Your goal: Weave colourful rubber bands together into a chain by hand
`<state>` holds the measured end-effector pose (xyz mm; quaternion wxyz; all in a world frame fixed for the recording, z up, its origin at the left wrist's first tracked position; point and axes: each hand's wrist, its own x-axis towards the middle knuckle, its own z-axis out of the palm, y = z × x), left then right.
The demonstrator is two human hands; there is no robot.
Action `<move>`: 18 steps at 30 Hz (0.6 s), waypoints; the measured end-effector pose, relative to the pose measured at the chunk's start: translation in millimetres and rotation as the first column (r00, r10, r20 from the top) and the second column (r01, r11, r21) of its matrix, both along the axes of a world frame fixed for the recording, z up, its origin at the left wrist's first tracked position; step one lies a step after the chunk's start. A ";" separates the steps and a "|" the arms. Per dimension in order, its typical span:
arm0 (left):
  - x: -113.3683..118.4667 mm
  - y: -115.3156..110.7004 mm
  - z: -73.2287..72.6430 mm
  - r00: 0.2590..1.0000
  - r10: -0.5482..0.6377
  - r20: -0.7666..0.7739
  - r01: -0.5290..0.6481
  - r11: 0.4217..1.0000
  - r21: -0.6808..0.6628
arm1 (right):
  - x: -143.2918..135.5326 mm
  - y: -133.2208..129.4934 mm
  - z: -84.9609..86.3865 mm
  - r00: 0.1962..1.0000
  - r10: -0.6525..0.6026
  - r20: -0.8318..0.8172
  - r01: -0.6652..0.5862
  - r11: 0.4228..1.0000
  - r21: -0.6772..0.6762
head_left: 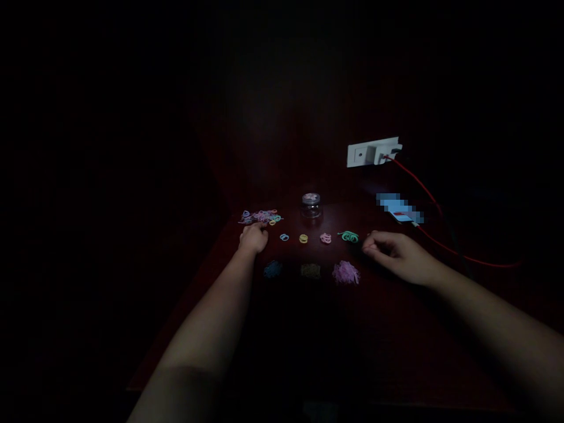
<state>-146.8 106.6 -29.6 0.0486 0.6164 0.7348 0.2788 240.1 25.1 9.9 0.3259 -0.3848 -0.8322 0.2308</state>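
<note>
My left hand reaches to the near edge of a mixed pile of small coloured elastic bands. Its fingers point forward onto the pile, and their tips are partly hidden. To the right, my right hand hovers or rests with fingers curled and tips together; anything between them is too small to see. Nearest to it are green bands. Leftward in the same row lie pink bands, yellow bands and blue bands.
Closer in are a dark blue heap, a brownish heap and a purple heap of bands. A lidded clear jar stands behind. A phone on a red cable lies right, below a wall socket. The surroundings are very dark.
</note>
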 end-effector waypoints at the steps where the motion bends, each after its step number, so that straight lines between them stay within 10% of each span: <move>1: -0.9 0.4 -0.8 1.000 0.000 -0.001 0.000 1.000 0.001 | 0.2 0.1 0.0 1.000 -0.005 -0.003 0.005 1.000 -0.009; 18: -6.7 -8.4 4.8 0.963 0.039 0.265 -0.076 0.989 0.129 | 2.1 4.8 -1.0 0.996 -0.040 -0.085 0.035 0.997 -0.066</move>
